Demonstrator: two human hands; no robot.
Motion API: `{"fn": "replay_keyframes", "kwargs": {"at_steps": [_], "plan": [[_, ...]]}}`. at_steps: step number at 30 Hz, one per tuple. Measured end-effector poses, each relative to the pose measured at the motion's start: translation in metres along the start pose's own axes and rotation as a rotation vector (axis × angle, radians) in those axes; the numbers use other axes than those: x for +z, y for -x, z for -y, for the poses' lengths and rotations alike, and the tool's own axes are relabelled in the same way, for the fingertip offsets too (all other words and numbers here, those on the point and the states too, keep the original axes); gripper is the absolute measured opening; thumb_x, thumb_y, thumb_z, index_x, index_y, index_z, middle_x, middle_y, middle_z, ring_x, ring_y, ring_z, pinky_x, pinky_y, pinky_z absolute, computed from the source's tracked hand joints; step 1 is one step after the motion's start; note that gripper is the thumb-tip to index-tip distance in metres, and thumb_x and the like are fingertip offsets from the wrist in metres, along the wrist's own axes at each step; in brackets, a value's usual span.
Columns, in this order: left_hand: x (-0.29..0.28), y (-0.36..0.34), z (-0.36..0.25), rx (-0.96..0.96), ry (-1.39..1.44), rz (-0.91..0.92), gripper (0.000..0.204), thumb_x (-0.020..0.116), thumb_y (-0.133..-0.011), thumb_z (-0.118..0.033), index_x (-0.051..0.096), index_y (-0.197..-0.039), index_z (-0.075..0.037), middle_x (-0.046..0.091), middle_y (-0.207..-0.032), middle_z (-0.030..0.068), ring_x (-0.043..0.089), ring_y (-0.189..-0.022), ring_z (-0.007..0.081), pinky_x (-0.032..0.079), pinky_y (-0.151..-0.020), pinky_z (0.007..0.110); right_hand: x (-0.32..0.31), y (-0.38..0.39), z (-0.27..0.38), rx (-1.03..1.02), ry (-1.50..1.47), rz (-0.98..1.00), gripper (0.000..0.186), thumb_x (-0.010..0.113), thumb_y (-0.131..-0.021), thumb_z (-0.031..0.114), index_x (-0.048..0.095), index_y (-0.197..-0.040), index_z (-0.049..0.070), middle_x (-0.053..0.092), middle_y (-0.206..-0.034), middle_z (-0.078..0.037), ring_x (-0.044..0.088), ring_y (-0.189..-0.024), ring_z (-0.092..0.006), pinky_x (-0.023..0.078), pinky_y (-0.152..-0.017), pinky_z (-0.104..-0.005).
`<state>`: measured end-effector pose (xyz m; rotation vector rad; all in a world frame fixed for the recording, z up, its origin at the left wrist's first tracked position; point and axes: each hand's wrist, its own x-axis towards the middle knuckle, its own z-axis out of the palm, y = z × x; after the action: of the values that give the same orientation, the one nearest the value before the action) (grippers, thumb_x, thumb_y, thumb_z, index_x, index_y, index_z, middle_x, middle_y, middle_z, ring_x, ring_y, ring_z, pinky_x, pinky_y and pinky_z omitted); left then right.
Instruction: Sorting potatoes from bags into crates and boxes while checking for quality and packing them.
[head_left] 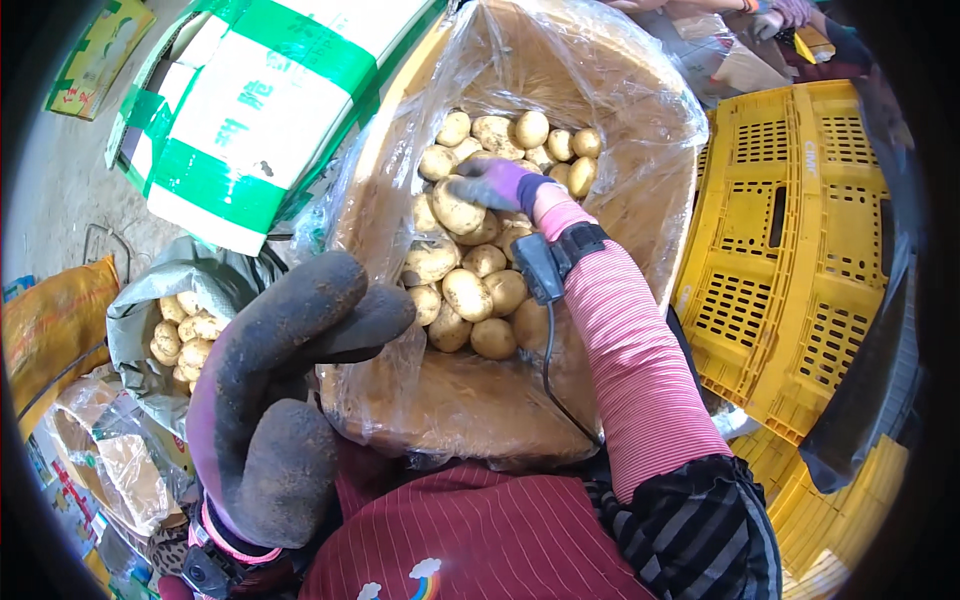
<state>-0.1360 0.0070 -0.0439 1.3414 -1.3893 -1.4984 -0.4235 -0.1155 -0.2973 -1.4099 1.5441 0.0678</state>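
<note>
A cardboard box (440, 410) lined with clear plastic film stands in front of me, with a heap of potatoes (467, 294) in its middle. My right hand (492, 186), in a grey and purple glove, reaches into the heap. Its fingers are closed round a large potato (457, 206) on the left side of the pile. Close to the camera, my left hand (285, 390) is raised at the box's near left corner. It wears a soil-stained dark glove; its fingers are bent, thumb apart, and nothing shows between them.
Left of the box, a grey-green sack (150, 300) holds more potatoes. A white and green carton (255, 110) lies beyond it, and an orange sack (60, 335) at far left. Yellow plastic crates (740, 240) line the right side. Another person's gloved hands (780, 15) show at top right.
</note>
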Motion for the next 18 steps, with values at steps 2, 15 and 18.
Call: {"fn": "replay_keyframes", "kwargs": {"at_steps": [2, 15, 18], "plan": [[0.006, -0.002, 0.004, -0.063, -0.053, -0.066, 0.08, 0.051, -0.097, -0.059, 0.044, -0.143, 0.006, 0.066, -0.115, 0.0269, 0.064, -0.104, 0.0315, 0.049, -0.093, 0.044, -0.009, -0.002, -0.011, 0.188, 0.196, -0.423, 0.055, 0.057, -0.092, 0.051, 0.061, -0.134, 0.015, 0.067, -0.127, -0.019, 0.061, -0.122, -0.035, 0.047, -0.104, -0.0454], [0.013, -0.003, 0.023, 0.228, 0.39, -0.071, 0.083, 0.057, -0.094, -0.058, 0.043, -0.143, 0.008, 0.065, -0.117, 0.027, 0.063, -0.108, 0.0316, 0.047, -0.099, 0.044, -0.07, -0.038, -0.075, 0.517, 1.102, -0.222, 0.039, 0.062, -0.093, 0.025, 0.062, -0.132, 0.016, 0.067, -0.13, -0.007, 0.059, -0.127, -0.0263, 0.047, -0.103, -0.0475], [0.01, -0.001, 0.022, 0.181, 0.372, -0.075, 0.083, 0.058, -0.094, -0.058, 0.044, -0.143, 0.007, 0.064, -0.119, 0.0271, 0.062, -0.11, 0.0318, 0.046, -0.1, 0.046, -0.072, -0.041, -0.069, 0.603, 0.936, -0.216, 0.05, 0.068, -0.09, 0.025, 0.057, -0.137, 0.014, 0.064, -0.134, -0.01, 0.056, -0.132, -0.0288, 0.046, -0.106, -0.0494]]}}
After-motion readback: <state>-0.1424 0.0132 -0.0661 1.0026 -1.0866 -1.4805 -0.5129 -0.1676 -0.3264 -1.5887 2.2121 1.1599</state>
